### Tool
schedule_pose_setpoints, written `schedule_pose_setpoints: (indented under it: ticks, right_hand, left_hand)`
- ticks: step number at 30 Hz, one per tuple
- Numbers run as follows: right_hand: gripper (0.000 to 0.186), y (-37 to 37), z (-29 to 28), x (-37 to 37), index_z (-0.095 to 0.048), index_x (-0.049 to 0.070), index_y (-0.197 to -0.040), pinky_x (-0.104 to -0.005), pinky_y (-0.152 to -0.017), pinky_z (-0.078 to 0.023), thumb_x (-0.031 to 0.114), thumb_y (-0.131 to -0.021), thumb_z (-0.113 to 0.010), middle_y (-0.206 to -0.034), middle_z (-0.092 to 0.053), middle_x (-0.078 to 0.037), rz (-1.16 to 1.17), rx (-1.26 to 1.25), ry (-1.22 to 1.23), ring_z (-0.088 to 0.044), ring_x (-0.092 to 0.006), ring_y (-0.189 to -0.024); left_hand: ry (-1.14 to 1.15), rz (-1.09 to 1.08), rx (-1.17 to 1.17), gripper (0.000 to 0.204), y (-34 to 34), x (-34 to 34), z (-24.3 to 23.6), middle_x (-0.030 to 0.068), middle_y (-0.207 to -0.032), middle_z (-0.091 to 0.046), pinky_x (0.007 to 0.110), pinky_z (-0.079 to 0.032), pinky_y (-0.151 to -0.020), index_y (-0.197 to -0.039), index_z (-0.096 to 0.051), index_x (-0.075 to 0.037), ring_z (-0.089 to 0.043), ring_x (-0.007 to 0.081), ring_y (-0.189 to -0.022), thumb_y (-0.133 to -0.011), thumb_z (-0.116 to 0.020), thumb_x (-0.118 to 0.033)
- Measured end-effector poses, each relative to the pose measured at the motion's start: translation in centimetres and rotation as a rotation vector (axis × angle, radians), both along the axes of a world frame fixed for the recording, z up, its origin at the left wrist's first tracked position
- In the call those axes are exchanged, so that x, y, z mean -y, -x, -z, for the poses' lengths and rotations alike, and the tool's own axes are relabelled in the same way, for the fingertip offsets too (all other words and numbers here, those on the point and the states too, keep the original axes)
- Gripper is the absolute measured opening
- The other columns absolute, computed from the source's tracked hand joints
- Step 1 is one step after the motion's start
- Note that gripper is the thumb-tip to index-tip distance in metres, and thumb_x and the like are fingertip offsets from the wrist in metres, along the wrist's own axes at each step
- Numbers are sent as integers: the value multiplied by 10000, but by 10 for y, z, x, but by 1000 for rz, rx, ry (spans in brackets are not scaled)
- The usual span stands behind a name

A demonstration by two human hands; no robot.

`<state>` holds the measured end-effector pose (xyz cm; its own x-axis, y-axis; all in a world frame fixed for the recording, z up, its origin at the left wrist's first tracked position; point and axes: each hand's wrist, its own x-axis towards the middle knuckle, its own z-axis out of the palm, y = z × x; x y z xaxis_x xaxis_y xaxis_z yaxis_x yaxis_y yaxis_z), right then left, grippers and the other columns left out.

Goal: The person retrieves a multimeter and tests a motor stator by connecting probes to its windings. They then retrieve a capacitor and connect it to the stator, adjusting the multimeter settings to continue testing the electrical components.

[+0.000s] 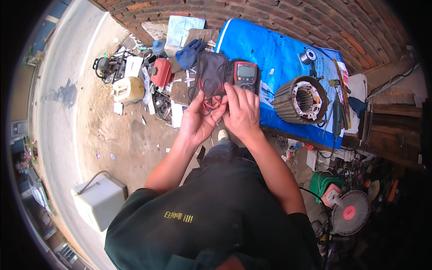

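Observation:
Red and black test leads [210, 102] run in loops between my two hands, over the near edge of the table. My left hand [198, 118] is closed on them with thumb and fingers. From the other side my right hand [242, 108] grips the same leads, its fingers bent downward. Just beyond my hands lies a black zip pouch [211, 67], with part of the leads across it. A red and dark grey multimeter [245, 74] rests beside the pouch, partly covered by my right fingers. To the right, a motor stator [300, 100] with white-wrapped windings lies on its side.
A blue sheet [256, 42] covers the table, with a solder spool [308, 56] and hand tools [337, 112] on it. Left stand a red case [161, 72], a blue glove [190, 54] and a jerrycan [128, 90]. A fan [351, 212] and clutter fill the lower right.

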<state>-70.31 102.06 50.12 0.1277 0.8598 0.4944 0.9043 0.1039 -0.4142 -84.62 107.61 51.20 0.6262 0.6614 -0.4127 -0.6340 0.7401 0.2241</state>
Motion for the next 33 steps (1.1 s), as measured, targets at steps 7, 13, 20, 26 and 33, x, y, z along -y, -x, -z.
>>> schedule_pose_setpoints:
  ticks: [7, 13, 20, 26, 33]
  right_hand:
    - [370, -9, -1, 36, -600, 24, -1087, -399, -654, -508, 91, -724, -611, -899, -608, -99, 98, -107, 25, -620, -283, -776]
    - [213, -63, -45, 121, -607, -14, -1050, -370, -736, -524, 58, -853, -572, -995, -655, -167, 164, -84, -279, -631, -300, -832]
    - [126, -138, -152, 260, -489, 3, -1001, -388, -663, -520, 116, -952, -462, -1036, -619, -242, 788, 55, -1003, -598, -289, -759]
    - [302, -184, -178, 391, -493, 10, -1043, -464, -815, -425, 299, -963, -464, -1037, -603, -193, 776, -183, -1440, -551, -316, -907]
    - [241, -254, -113, 465, -513, 89, -923, -342, -656, -340, 329, -937, -522, -921, -541, -57, 378, -1128, -1679, -443, -202, -726]
  left_hand:
    - [-298, 145, -187, 214, 4, 28, -23, 115, -1075, -620, 392, -552, -884, -995, -562, -50, -610, 244, -1068, -982, -526, -260]
    - [-752, 756, -287, 283, 32, 29, -6, 42, -1112, -620, 279, -468, -850, -1154, -610, -20, -567, 102, -941, -910, -658, -154]
    - [-808, 915, 57, 430, 17, -30, 10, 198, -1197, -622, 347, -500, -922, -1187, -606, 43, -639, 234, -1041, -835, -735, -167]
    - [-1149, 870, -910, 305, -34, -97, 36, 149, -955, -660, 337, -535, -721, -1089, -659, -34, -653, 203, -756, -829, -722, -181]
    - [-1946, 501, -1103, 376, -79, -73, 105, 156, -1259, -486, 425, -428, -970, -1086, -669, -167, -480, 354, -1177, -725, -772, -180]
